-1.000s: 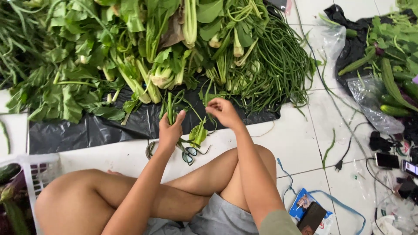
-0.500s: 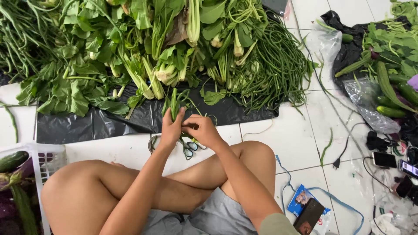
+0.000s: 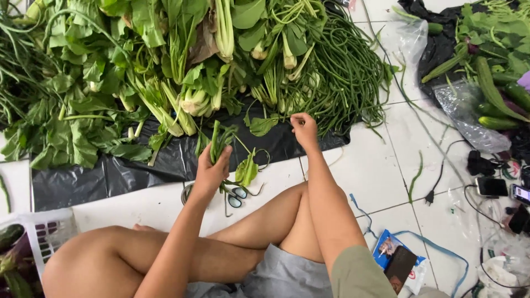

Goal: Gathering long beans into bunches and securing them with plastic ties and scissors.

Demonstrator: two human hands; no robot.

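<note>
Both hands work over the edge of a black plastic sheet spread on a white tiled floor, seen from the head camera looking down past 2 crossed bare legs. Left hand is closed around a small bunch of green stalks, which stands upright out of the fist with leafy ends hanging down beside it. Right hand reaches out to the sheet's front edge, fingers curled in narrowly at the tips of a pile of long green beans; whether it pinches anything cannot be told.

Just below the left hand, a pair of scissors lies on the tiles, partly under loose stems. Behind the hands the sheet carries a broad heap of leafy greens on the left and pale-stemmed bok choy in the middle, with the beans on the right.

At the lower left corner stands a white plastic basket. At the right, well apart, a second black sheet holds cucumbers, and phones and a charger cable lie on the floor.
</note>
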